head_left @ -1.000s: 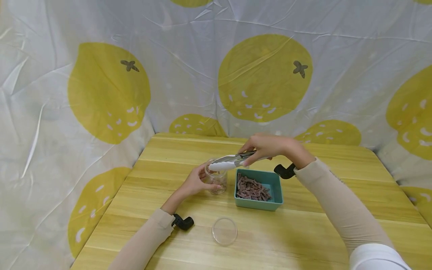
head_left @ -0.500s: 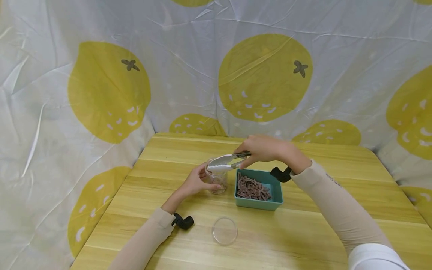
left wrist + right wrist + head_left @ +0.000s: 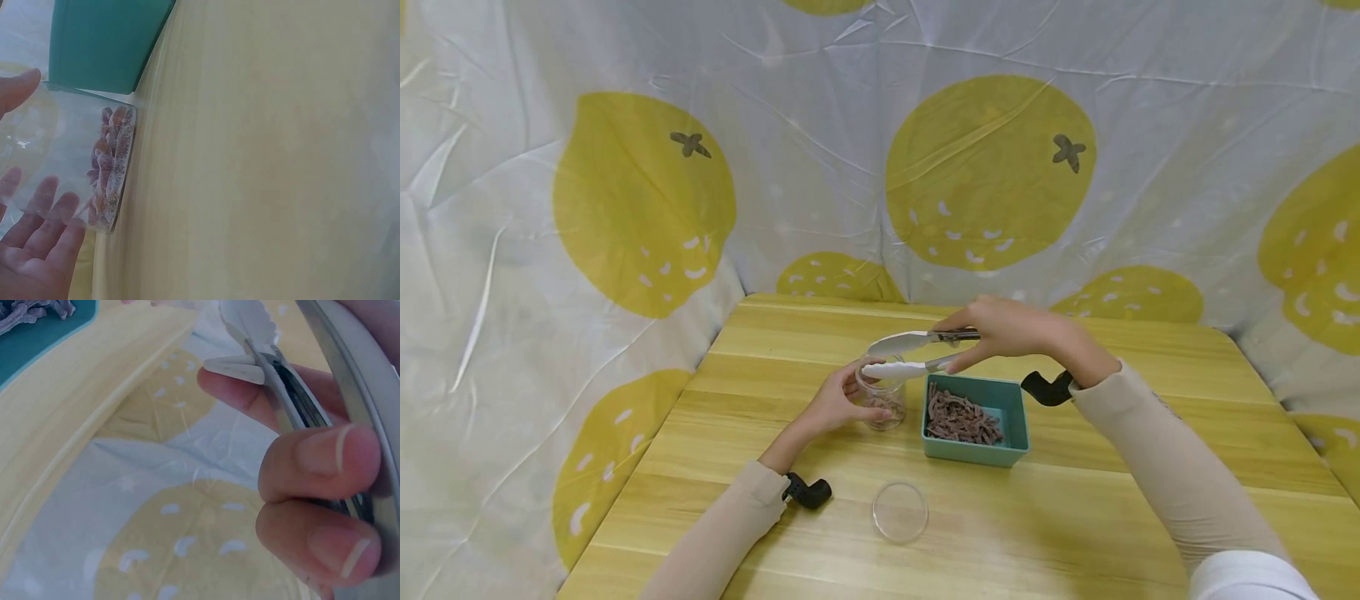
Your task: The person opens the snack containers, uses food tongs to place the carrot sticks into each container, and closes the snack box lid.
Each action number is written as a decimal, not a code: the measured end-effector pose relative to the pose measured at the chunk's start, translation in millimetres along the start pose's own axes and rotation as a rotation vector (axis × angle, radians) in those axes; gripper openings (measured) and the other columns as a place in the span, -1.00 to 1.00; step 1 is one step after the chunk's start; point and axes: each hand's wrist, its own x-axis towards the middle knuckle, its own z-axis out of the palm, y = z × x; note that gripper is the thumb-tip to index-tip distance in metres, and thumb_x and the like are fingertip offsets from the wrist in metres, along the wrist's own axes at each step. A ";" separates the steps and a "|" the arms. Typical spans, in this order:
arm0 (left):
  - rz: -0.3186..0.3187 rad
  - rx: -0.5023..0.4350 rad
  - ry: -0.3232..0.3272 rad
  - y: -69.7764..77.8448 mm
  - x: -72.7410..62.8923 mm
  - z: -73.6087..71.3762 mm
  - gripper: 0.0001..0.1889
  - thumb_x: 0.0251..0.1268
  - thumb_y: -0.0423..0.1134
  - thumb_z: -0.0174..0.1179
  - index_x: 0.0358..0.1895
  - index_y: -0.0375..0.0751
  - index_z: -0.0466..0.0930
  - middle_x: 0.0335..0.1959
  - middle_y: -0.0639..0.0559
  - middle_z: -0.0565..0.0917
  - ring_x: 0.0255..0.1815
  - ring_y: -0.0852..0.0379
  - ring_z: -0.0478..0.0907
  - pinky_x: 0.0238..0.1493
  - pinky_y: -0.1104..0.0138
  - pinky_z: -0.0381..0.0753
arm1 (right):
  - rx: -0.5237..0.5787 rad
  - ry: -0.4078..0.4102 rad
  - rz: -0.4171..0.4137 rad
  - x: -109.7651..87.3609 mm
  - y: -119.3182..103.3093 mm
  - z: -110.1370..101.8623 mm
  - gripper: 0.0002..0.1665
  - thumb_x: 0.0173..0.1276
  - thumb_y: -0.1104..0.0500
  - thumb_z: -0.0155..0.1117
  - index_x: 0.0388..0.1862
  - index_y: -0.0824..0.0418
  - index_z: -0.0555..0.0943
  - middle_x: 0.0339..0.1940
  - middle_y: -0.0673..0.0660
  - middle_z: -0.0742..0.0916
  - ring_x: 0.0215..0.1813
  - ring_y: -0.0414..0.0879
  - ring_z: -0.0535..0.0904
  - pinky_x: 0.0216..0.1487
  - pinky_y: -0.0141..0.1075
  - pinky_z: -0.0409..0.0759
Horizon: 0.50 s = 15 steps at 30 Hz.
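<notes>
My left hand (image 3: 835, 404) holds a clear jar (image 3: 62, 125) upright on the table, thumb on the near side and fingers round the far side. Brownish frosted strips (image 3: 111, 165) lie at the jar's bottom. The right hand (image 3: 1015, 327) grips a pair of metal tongs (image 3: 955, 336) with white tips. The tongs' arms stand spread; one white tip is at the jar's mouth, the other above it. Nothing shows between the tips. Just right of the jar, a teal box (image 3: 977, 456) holds a heap of similar strips (image 3: 958, 418).
A clear round lid (image 3: 900, 512) lies on the wooden table (image 3: 1060, 533) in front of the jar and box. Behind and to the left, a curtain (image 3: 820, 167) printed with lemons hangs at the table's edges.
The tongs' tips have spread wider over the jar's mouth. After a slight shift left, my right hand has moved back right. The left hand and jar have stayed in place.
</notes>
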 end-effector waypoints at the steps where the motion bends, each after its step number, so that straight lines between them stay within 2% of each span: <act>1: -0.004 0.002 -0.002 2.3 -0.6 0.1 -0.11 0.04 -0.51 0.48 0.49 -0.27 0.26 0.22 -0.36 0.51 0.23 -0.21 0.52 0.33 0.09 0.41 | 0.014 0.003 0.008 -2.3 1.8 0.1 -0.18 0.30 -0.18 0.40 0.39 0.24 0.49 0.16 0.21 0.69 -0.11 -0.09 0.70 0.03 -0.09 0.59; 2: -0.003 0.006 -0.007 6.2 -1.5 0.2 -0.13 0.04 -0.51 0.48 0.48 -0.27 0.28 0.20 -0.39 0.51 0.21 -0.20 0.53 0.33 0.08 0.41 | 0.024 0.009 0.014 -4.8 3.4 0.1 -0.17 0.29 -0.20 0.40 0.41 0.22 0.48 0.07 0.20 0.73 -0.31 -0.16 0.66 -0.06 -0.12 0.59; 3: -0.006 0.006 -0.012 10.2 -2.6 0.2 -0.14 0.05 -0.51 0.48 0.47 -0.28 0.29 0.19 -0.41 0.51 0.20 -0.19 0.54 0.33 0.08 0.41 | 0.037 0.015 0.017 -7.3 5.3 0.4 -0.16 0.28 -0.21 0.41 0.42 0.21 0.47 0.06 0.19 0.74 -0.49 -0.22 0.56 -0.14 -0.16 0.56; 5: -0.009 0.002 -0.014 18.6 -5.0 0.9 -0.17 0.06 -0.51 0.47 0.46 -0.27 0.31 0.17 -0.45 0.51 0.20 -0.17 0.55 0.33 0.06 0.40 | 0.077 0.023 0.032 -12.4 9.6 1.1 -0.13 0.26 -0.23 0.41 0.43 0.17 0.46 0.01 0.16 0.75 -0.71 -0.25 0.32 -0.33 -0.23 0.53; 6: -0.005 0.002 -0.015 18.4 -5.0 0.9 -0.18 0.06 -0.49 0.48 0.45 -0.23 0.34 0.17 -0.43 0.52 0.19 -0.15 0.55 0.33 0.07 0.41 | 0.100 0.026 0.038 -15.3 11.4 1.2 -0.12 0.25 -0.24 0.42 0.44 0.16 0.45 -0.16 0.14 0.78 -0.77 -0.24 0.19 -0.42 -0.25 0.47; 7: -0.004 0.003 -0.015 17.4 -4.7 0.8 -0.19 0.06 -0.48 0.48 0.44 -0.20 0.36 0.16 -0.39 0.53 0.20 -0.14 0.55 0.33 0.07 0.41 | 0.125 0.029 0.046 -18.2 13.0 1.3 -0.11 0.24 -0.24 0.43 0.45 0.14 0.45 -0.16 0.13 0.78 -0.80 -0.24 0.12 -0.49 -0.27 0.44; 9: 0.000 -0.002 -0.011 11.5 -3.2 0.8 -0.20 0.05 -0.46 0.50 0.43 -0.17 0.37 0.17 -0.33 0.55 0.22 -0.14 0.54 0.34 0.07 0.40 | 0.163 0.042 0.049 -24.8 16.2 1.4 -0.10 0.22 -0.24 0.45 0.45 0.12 0.45 -0.36 0.05 0.77 -0.83 -0.25 0.15 -0.60 -0.30 0.43; 11: 0.006 -0.005 -0.008 3.0 -0.8 0.7 -0.19 0.05 -0.45 0.51 0.43 -0.19 0.36 0.20 -0.27 0.56 0.26 -0.15 0.51 0.35 0.07 0.39 | 0.189 0.048 0.057 -31.4 19.1 1.2 -0.10 0.20 -0.23 0.47 0.45 0.10 0.45 -0.70 0.02 0.60 -0.86 -0.23 0.19 -0.65 -0.29 0.45; 12: 0.008 -0.008 -0.008 -0.5 0.3 0.6 -0.18 0.04 -0.44 0.51 0.44 -0.19 0.35 0.23 -0.24 0.55 0.29 -0.16 0.49 0.35 0.09 0.38 | 0.195 0.050 0.060 -34.8 20.6 1.3 -0.10 0.20 -0.23 0.48 0.44 0.10 0.45 -0.69 0.02 0.60 -0.85 -0.23 0.19 -0.66 -0.29 0.46; 13: 0.004 -0.012 -0.009 -0.6 0.7 0.5 -0.17 0.04 -0.46 0.51 0.44 -0.23 0.33 0.25 -0.25 0.54 0.31 -0.17 0.47 0.36 0.08 0.37 | 0.204 0.054 0.063 -38.1 21.9 1.3 -0.10 0.19 -0.22 0.49 0.44 0.10 0.46 -0.54 0.06 0.70 -0.86 -0.22 0.21 -0.67 -0.28 0.48; 14: 0.006 -0.018 -0.009 -0.8 1.0 0.4 -0.16 0.03 -0.48 0.50 0.44 -0.27 0.32 0.27 -0.27 0.52 0.32 -0.20 0.45 0.37 0.07 0.36 | 0.205 0.055 0.070 -41.1 23.6 1.6 -0.09 0.18 -0.22 0.49 0.44 0.10 0.46 -0.53 0.06 0.70 -0.86 -0.21 0.22 -0.66 -0.26 0.50; 15: 0.009 -0.023 -0.010 -0.8 1.4 0.3 -0.16 0.03 -0.50 0.49 0.44 -0.30 0.31 0.29 -0.30 0.51 0.33 -0.22 0.44 0.37 0.06 0.35 | 0.210 0.055 0.078 -44.0 25.2 1.9 -0.09 0.18 -0.22 0.50 0.44 0.11 0.46 -0.31 0.12 0.77 -0.86 -0.19 0.24 -0.66 -0.25 0.52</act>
